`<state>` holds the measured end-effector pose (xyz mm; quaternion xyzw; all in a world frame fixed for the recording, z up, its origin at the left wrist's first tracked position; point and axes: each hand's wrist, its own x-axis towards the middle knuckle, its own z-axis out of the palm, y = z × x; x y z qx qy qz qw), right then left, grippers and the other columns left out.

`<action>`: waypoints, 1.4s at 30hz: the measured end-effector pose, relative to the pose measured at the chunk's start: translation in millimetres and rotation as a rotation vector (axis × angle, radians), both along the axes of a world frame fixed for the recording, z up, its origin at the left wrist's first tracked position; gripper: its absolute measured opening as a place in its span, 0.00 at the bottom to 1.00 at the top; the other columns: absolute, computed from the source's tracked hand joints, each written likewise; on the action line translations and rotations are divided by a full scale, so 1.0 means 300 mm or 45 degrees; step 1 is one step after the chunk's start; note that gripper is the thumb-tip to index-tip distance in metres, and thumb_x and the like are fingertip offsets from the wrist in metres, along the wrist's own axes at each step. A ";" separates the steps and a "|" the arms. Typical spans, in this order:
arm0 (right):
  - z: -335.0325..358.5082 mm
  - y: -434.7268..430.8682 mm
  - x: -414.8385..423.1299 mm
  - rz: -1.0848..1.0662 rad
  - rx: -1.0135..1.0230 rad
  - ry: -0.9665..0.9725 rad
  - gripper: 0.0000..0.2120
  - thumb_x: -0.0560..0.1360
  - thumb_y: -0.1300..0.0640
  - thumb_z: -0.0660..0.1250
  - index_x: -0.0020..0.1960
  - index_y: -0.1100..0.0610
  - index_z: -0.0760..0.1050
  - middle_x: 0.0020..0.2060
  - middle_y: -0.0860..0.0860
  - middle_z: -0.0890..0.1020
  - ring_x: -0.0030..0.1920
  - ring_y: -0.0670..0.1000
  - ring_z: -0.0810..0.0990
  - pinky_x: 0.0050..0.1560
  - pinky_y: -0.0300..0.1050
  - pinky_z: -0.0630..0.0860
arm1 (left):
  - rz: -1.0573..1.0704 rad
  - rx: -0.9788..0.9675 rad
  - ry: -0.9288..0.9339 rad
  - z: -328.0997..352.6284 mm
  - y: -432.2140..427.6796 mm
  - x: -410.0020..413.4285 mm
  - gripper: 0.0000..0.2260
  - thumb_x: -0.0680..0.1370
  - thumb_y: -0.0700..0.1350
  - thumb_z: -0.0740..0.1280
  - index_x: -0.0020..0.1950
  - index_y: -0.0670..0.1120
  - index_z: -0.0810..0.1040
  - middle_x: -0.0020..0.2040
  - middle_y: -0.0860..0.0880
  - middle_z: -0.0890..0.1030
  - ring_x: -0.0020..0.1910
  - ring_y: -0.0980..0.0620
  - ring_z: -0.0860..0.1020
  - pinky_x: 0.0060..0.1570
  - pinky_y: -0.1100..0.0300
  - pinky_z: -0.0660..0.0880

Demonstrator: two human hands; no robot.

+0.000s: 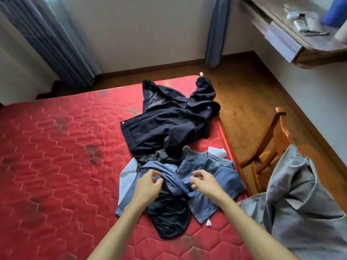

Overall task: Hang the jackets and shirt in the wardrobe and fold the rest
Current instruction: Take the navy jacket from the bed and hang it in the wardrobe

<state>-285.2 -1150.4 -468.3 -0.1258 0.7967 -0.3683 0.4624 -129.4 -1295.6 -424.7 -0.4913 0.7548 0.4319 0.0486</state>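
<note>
Your left hand (148, 184) and right hand (204, 182) reach in from 6 o'clock and meet over a raised ridge of the blue denim garment (208, 171), probably jeans, at the centre of the pile. The fingers (199, 173) of both hands are half curled and slightly spread. Whether any cloth is already pinched, you cannot tell.

Denim is likely heavy and fairly stiff and will hold a crease. Take it by the waistband or a side seam rather than by a loose fold. The black garment (169, 212) at 6 o'clock of the pile looks thin and slippery. It lies partly under the denim and may drag along when you lift. The navy jacket (169, 124) at 12 o'clock is bulky, so grip it at the collar or shoulders for hanging. A pale shirt (127, 171) shows at 9 o'clock beneath the denim.

The pile sits near the mattress (65, 147) edge at 3 o'clock, beside the wooden chair (277, 132), where a grey garment (300, 212) hangs. Cloth pulled that way could slide to the floor (244, 94). Towards 9 o'clock the mattress gives you flat room for folding.
</note>
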 end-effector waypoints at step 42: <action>-0.193 -0.345 -0.078 -0.029 -0.397 -0.591 0.04 0.75 0.64 0.66 0.42 0.58 0.75 0.26 0.50 0.65 0.25 0.46 0.60 0.29 0.40 0.56 | 0.520 0.588 0.491 -0.409 -0.283 -0.287 0.03 0.75 0.37 0.68 0.47 0.38 0.78 0.40 0.44 0.81 0.37 0.51 0.78 0.37 0.56 0.73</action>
